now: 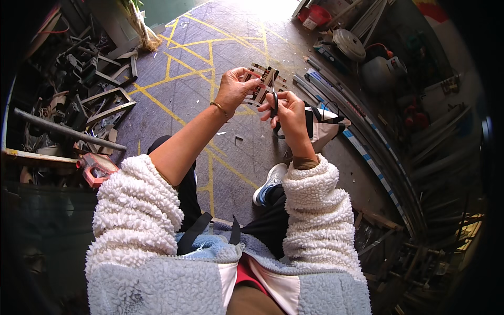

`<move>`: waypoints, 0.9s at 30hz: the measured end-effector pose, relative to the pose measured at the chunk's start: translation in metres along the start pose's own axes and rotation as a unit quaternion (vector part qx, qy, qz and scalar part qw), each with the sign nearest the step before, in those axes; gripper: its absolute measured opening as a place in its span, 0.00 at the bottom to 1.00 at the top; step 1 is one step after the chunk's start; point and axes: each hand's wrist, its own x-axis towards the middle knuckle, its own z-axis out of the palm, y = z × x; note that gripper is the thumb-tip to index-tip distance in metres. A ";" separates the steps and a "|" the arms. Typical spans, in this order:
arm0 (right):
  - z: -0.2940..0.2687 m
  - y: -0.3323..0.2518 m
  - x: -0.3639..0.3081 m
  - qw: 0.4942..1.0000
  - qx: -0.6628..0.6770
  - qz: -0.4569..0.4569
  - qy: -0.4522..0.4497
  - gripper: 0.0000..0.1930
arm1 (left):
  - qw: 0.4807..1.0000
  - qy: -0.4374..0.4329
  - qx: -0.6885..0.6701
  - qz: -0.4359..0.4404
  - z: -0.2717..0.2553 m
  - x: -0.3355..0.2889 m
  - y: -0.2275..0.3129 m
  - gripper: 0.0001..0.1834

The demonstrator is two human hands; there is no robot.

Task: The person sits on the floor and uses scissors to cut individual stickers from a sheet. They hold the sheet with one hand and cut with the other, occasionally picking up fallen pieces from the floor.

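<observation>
My left hand (pixel 235 90) pinches a dark-and-white printed sheet (pixel 259 93) between thumb and fingertips, out in front of me. Narrow strips stick out along the sheet's edges; whether it is paper or card I cannot tell. My right hand (pixel 290 113) is closed around the dark handles of a pair of scissors (pixel 275 100). Their blades point away from me and lie against the right side of the sheet. How far the blades are parted is too small to make out. Small cut scraps (pixel 239 139) lie on the floor below my hands.
Long metal profiles (pixel 357 115) run along the floor at right, beside a pale bag (pixel 323 131). Behind them stands a grey gas cylinder (pixel 383 73). Metal frames (pixel 113 102) and a thick pipe (pixel 68 129) crowd the left. Yellow lines (pixel 163 105) cross the grey floor.
</observation>
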 end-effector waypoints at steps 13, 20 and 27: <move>0.002 0.001 0.002 0.999 0.002 -0.037 0.012 0.14 | 1.000 0.001 -0.005 -0.004 0.001 -0.003 0.004 0.08; 0.001 0.001 0.000 1.000 -0.005 -0.015 0.002 0.13 | 1.000 0.009 0.001 0.005 0.002 -0.003 0.002 0.07; 0.003 0.001 -0.002 1.000 -0.008 0.001 -0.002 0.16 | 1.000 0.009 -0.005 0.012 -0.002 0.001 -0.001 0.06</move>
